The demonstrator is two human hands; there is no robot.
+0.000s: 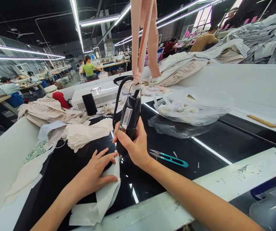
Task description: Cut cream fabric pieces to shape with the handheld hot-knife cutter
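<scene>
My right hand is wrapped round a black handheld power tool, held upright with its tip down at the edge of a white fabric piece. The tool hangs by a wire from pink fabric strips, and a black cable loops at its left. My left hand lies with fingers spread on the fabric, pressing it against the glossy black surface. To the right of the tool lie teal thread snips. The fabric's lower end reaches the table's front edge.
Stacked pale fabric pieces, a phone and green cord are at the left. A clear plastic bag lies behind the snips. A white box stands at the back. Fabric piles rise at the right; people sit at machines beyond.
</scene>
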